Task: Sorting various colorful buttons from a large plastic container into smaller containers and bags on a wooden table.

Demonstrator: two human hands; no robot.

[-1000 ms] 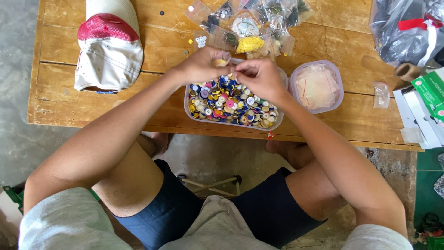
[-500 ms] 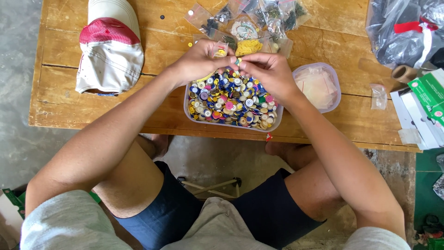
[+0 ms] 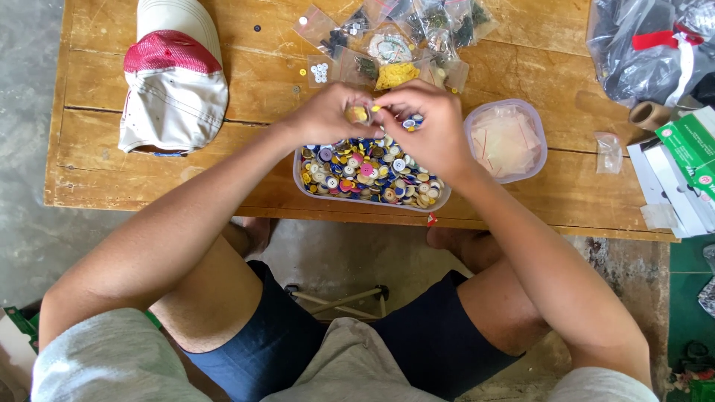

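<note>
1. Left hand [image 3: 328,113] pinches a small clear bag [image 3: 358,114] of yellow buttons; right hand [image 3: 428,123] pinches a yellow button at its mouth, above the button tub [image 3: 370,168].
2. Judged step: filling; next comes feeding the button into the narrow opening.
3. Filled bags [image 3: 395,45] at 12 o'clock; green-white boxes [image 3: 689,167] at 3 o'clock on the tabletop [image 3: 253,89].

I see small clear bags [image 3: 387,33] clustered at the table's far edge, and green-white boxes [image 3: 689,167] at right.
</note>
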